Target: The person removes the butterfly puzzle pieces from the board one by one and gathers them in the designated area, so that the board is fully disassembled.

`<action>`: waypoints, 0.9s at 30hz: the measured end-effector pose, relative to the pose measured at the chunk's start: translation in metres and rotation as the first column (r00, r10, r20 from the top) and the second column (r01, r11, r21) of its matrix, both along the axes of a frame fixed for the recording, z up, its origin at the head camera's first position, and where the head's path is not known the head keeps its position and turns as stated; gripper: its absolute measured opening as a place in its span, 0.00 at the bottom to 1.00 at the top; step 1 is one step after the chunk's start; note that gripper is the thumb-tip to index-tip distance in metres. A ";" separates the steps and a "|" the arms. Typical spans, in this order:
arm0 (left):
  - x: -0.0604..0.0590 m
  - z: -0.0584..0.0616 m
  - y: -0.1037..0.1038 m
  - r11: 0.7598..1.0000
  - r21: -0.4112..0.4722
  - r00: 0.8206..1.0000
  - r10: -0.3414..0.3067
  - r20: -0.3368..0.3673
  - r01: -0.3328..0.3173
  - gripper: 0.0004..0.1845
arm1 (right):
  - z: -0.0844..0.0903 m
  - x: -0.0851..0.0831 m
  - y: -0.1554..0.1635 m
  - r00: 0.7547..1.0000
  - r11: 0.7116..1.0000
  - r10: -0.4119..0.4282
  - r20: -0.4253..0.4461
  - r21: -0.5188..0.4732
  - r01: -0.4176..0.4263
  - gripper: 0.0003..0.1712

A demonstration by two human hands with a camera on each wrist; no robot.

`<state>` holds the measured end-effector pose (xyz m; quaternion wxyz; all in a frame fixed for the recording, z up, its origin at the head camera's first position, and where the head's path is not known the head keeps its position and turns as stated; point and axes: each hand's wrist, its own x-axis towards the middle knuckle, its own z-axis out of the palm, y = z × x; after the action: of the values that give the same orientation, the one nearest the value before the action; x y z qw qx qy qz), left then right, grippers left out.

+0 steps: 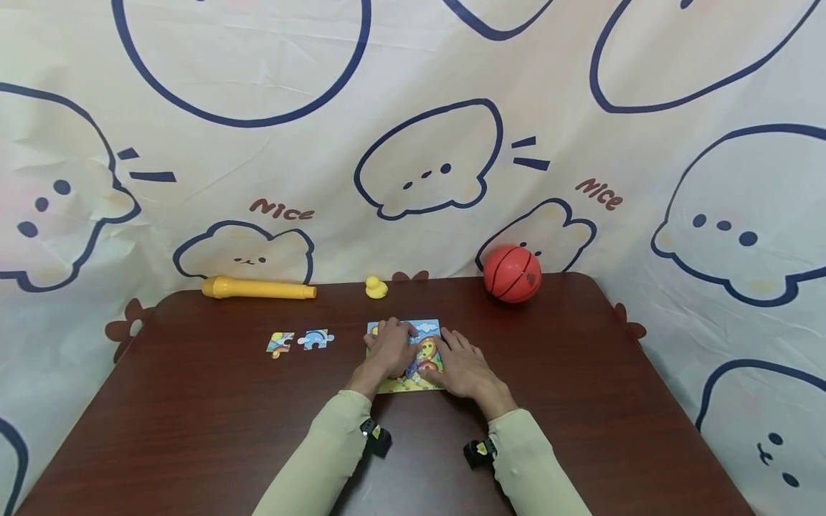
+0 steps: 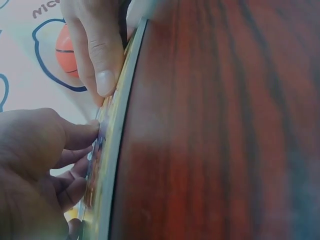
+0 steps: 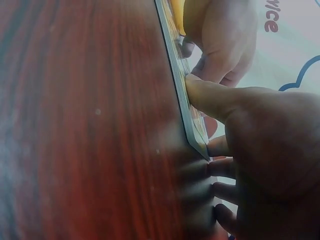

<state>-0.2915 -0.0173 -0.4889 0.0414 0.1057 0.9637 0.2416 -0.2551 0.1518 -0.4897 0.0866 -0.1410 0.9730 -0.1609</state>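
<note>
A colourful jigsaw puzzle (image 1: 408, 385) in a thin flat tray lies on the table, both hands over it. My left hand (image 1: 391, 350) rests on its left part; in the left wrist view the thumb (image 2: 82, 136) and bent fingertips touch the surface. What lies under that palm is hidden. My right hand (image 1: 466, 365) spreads over the right edge. Its thumb (image 3: 207, 95) presses on the puzzle, while the other fingers reach past the tray's edge to the table. Two loose jigsaw pieces, one yellowish (image 1: 279, 342) and one blue (image 1: 315, 340), lie to the left.
Along the back edge of the brown table (image 1: 213, 423) are a yellow stick-shaped object (image 1: 258, 288), a yellow rubber duck (image 1: 376, 287) and a small red basketball (image 1: 513, 274). A printed cloth (image 1: 426, 64) hangs behind the table.
</note>
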 end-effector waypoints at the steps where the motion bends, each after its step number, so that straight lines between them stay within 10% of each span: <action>1: -0.001 0.001 0.000 1.000 0.001 1.000 0.006 0.005 -0.006 0.17 | 0.000 0.000 0.000 1.000 1.000 0.002 -0.002 -0.002 -0.002 0.45; 27: -0.001 0.001 -0.004 0.990 0.134 0.998 0.039 -0.042 -0.033 0.24 | 0.001 0.000 0.000 1.000 1.000 0.005 0.025 -0.003 -0.005 0.45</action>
<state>-0.2924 -0.0217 -0.4879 0.0084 0.0964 0.9478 0.3039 -0.2554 0.1518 -0.4887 0.0988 -0.1415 0.9713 -0.1637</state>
